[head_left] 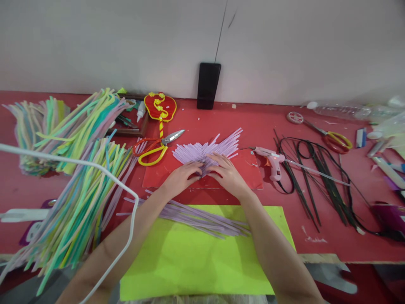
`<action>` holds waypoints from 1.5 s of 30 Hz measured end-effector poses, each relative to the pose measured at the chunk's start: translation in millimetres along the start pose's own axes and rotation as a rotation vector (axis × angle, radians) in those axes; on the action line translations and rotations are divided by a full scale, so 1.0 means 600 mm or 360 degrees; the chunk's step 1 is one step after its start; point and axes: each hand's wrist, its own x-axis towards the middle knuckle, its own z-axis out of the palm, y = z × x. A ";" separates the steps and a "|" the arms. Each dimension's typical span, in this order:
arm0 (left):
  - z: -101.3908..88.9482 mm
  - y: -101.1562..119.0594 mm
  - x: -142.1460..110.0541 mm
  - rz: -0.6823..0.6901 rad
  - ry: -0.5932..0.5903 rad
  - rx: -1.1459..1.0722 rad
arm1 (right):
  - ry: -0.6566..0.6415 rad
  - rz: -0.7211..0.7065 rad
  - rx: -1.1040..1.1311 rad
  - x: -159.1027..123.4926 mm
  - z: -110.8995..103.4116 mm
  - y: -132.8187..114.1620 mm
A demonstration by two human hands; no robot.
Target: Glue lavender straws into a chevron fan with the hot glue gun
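Note:
A lilac wing-shaped piece [221, 145] made of many pipe cleaners lies on a red board [158, 177], its rows meeting in a V at the middle. My left hand [185, 175] curls its fingers over the near left part of the piece, close to the centre line. Opposite it, my right hand [228, 174] rests on the near right part with its fingers spread. The near tip of the piece is partly hidden by my fingers. Loose lilac pipe cleaners [202, 219] lie nearer to me, across a yellow-green sheet [196, 261] under my forearms.
Bundles of coloured pipe cleaners [85, 202] and scissors [158, 150] lie left. A pink glue gun [270, 160], dark stems [329, 181] and more scissors [335, 139] are right. A phone [209, 86] leans on the wall; a white cable [95, 164] crosses the left foreground.

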 end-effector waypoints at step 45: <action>-0.009 0.022 -0.002 0.0070 0.0046 0.0274 | 0.0559 0.0576 -0.0056 -0.034 -0.054 0.046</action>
